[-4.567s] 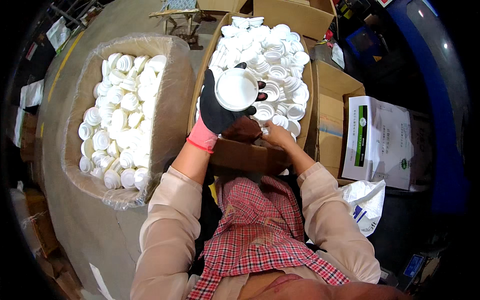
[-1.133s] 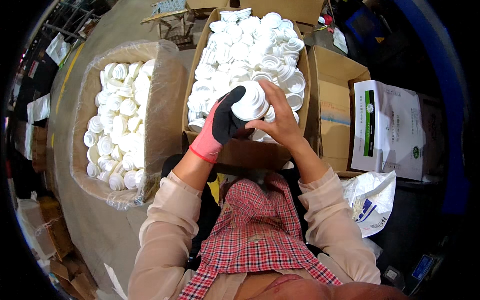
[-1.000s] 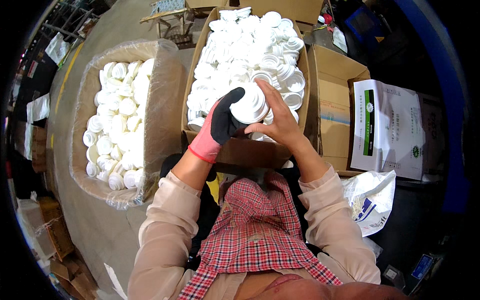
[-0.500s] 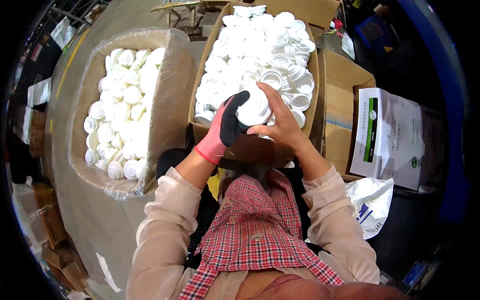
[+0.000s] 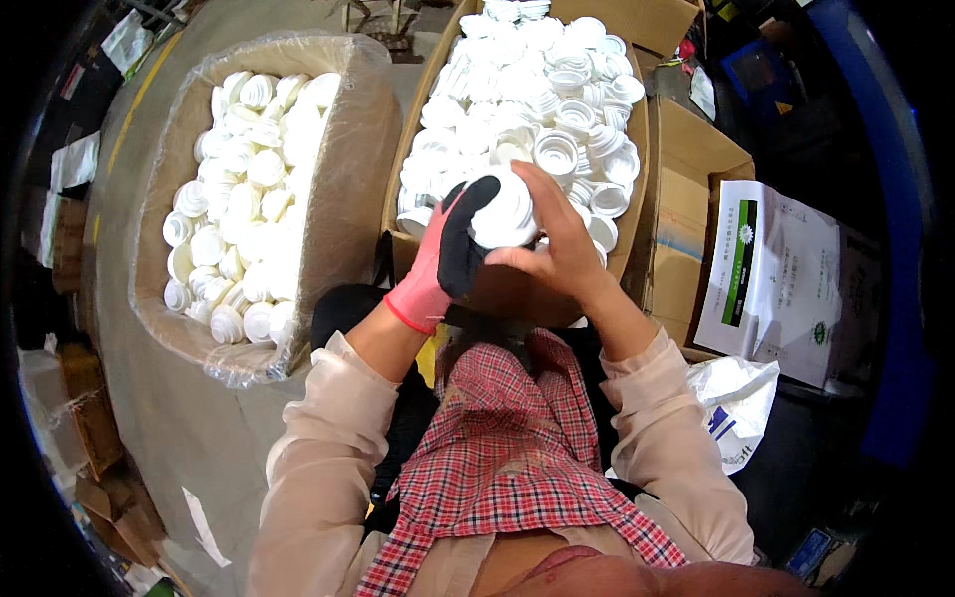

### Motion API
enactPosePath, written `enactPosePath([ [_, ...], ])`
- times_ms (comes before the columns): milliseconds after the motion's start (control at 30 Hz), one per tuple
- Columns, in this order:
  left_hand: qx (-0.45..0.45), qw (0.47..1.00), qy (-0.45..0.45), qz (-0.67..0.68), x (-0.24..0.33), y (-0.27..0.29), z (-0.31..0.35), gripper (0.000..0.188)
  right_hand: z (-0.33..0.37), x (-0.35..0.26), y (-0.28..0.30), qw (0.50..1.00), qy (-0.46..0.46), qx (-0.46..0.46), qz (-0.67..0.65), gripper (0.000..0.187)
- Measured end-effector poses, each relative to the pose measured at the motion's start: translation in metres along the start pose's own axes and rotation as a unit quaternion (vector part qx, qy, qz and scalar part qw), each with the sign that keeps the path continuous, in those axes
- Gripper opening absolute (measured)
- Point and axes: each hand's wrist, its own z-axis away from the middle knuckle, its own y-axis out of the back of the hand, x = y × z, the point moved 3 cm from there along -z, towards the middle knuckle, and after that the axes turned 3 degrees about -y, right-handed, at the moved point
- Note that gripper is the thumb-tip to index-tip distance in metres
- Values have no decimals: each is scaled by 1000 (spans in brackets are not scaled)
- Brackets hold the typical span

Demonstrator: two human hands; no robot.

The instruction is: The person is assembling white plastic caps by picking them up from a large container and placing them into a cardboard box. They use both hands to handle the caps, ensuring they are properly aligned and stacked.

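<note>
One white cap (image 5: pixel 502 214), two hands.
The gloved left hand (image 5: pixel 456 244) and bare right hand (image 5: pixel 562 244) grasp it from opposite sides, probably for steadiness, above the box's (image 5: pixel 517 291) near edge.

Harsh light bleaches heaped white lids (image 5: pixel 527 90) until detail washes out, while shadow darkens the middle carton's near wall (image 5: pixel 512 296) and the far right. Fisheye distortion bends straight edges toward a black rim.

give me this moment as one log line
left hand: gloved, holding white round part | right hand: bare, on same part | ahead: carton, heaped white parts | left: film-draped carton, more parts
</note>
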Motion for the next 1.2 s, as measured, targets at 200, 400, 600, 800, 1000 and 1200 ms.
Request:
enactPosePath([
  [200,76,993,-86,24,34,43,-35,38,13,80,-18,988,-126,-43,74,76],
  [400,69,994,-72,50,37,57,-41,38,42,115,-73,923,-222,-223,222,43],
  [600,13,987,-95,127,30,40,-42,39,22,100,-21,957,-186,111,-194,21],
  [800,-3,992,-104,-70,-3,-10,-22,29,21,49,-15,956,-158,222,-112,24],
  [1000,-81,933,-118,-331,-4,-33,-13,56,26,60,42,922,-162,197,-291,21],
  [1200,-152,777,-154,-591,-26,-38,-16,64,18,13,41,997,81,-12,3,19],
])
